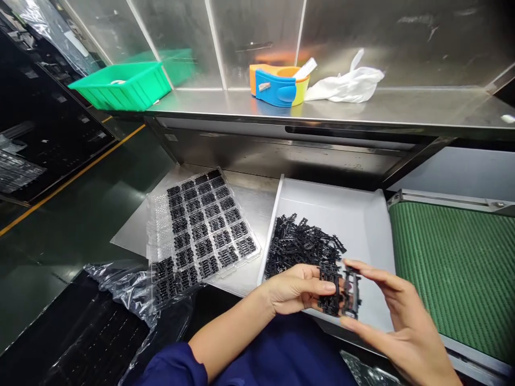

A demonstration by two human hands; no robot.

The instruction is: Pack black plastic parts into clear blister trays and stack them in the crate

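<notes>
My left hand (298,289) is closed around a small stack of black plastic parts (329,295), the thumb lying across them. Just to the right, my right hand (402,311) pinches one black plastic frame part (352,294) upright by its two ends, close beside the stack. Both hands are over the near edge of a white bin (362,214), where a heap of loose black plastic parts (301,241) lies on the left side. Left of the bin, a clear compartment tray (161,228) holds rows of such parts, with its leftmost column partly unfilled.
On the steel shelf (422,107) stand a green crate (120,88), a blue, orange and yellow tape dispenser (277,88) and a crumpled white bag (348,84). A green conveyor belt (454,268) runs at the right. Plastic-wrapped black trays (96,332) sit at lower left.
</notes>
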